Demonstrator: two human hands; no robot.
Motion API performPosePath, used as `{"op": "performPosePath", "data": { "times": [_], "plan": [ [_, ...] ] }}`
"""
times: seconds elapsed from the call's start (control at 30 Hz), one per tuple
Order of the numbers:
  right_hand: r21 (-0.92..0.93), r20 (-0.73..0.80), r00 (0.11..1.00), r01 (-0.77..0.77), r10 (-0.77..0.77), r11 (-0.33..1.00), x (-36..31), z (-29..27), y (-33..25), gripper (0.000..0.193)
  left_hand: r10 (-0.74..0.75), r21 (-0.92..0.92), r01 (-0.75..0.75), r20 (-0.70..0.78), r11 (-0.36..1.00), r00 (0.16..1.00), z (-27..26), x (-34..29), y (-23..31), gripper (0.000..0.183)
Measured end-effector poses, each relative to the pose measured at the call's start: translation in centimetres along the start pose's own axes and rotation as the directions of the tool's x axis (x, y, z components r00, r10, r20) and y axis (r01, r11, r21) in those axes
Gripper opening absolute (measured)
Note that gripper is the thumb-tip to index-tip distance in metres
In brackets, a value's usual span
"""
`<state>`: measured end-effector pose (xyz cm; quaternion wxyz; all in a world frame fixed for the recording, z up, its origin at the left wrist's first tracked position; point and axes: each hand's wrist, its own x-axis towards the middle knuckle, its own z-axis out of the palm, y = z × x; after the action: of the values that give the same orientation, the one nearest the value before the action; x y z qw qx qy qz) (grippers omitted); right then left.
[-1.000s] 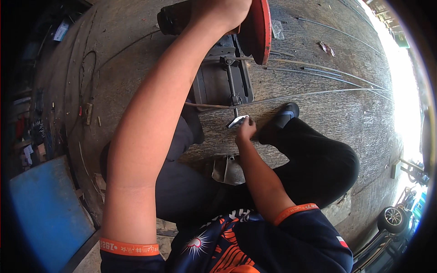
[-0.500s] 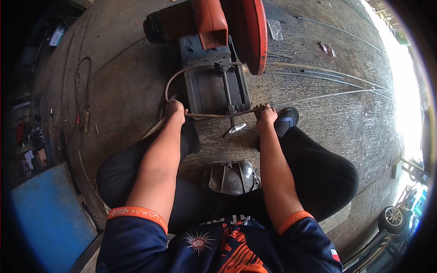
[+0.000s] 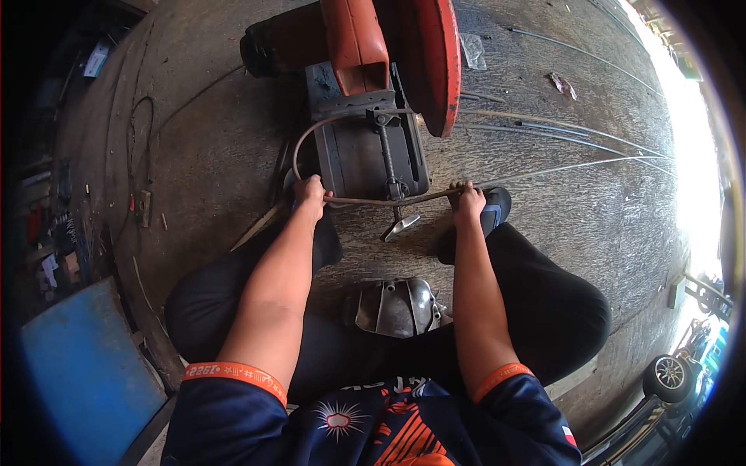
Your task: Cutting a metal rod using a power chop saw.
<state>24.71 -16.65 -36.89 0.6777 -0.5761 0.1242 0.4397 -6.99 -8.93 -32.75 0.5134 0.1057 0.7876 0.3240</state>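
A long metal rod (image 3: 359, 201) runs between my two hands, bent into a rounded loop at the left of a cut-off saw (image 3: 353, 46). My left hand (image 3: 312, 191) is closed around it, where the loop comes down beside the saw's base. Farther right, my right hand (image 3: 468, 200) is wrapped round the straighter stretch, which carries on toward the right. Between the hands, the rod passes across the saw's clamp screw (image 3: 388, 159), just above its handle (image 3: 402, 228). The loop's upper end reaches the clamp at the saw's base (image 3: 353, 151).
A ribbed metal cover (image 3: 396, 307) lies between my legs. Several long thin rods (image 3: 590, 136) are spread over the floor at the right. The saw's red blade guard (image 3: 447, 70) stands ahead. A blue panel (image 3: 93, 365) is at the lower left, and a wheel (image 3: 670, 372) at the lower right.
My left hand has shifted right and slightly nearer to me, bringing the rod's loop closer to the saw's base. My right hand has moved a little to the right, still on the rod.
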Motion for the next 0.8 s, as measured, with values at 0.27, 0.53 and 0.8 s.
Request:
{"op": "performPosePath", "data": {
  "times": [0.27, 0.53, 0.8],
  "plan": [
    [-0.275, -0.021, 1.0, 0.007, -0.014, 0.961, -1.3, -0.5, 0.8, 0.026, 0.001, 0.217, -0.002, 0.008, 0.976, 1.0, -0.1, -1.2, 2.2, 0.047],
    [-0.604, 0.717, 0.483, 0.79, -0.503, -0.102, -13.1, -2.6, 7.6, 0.042, 0.931, -0.255, -0.959, -0.302, 0.128, 0.204, 1.9, -16.4, 21.3, 0.043],
    [-0.566, 0.24, 0.969, 0.185, -0.055, 0.803, -14.2, -1.3, 11.5, 0.037, 0.968, -0.222, -0.967, 0.187, -0.124, -0.168, 4.5, -25.5, 24.4, 0.028]
  ]
}}
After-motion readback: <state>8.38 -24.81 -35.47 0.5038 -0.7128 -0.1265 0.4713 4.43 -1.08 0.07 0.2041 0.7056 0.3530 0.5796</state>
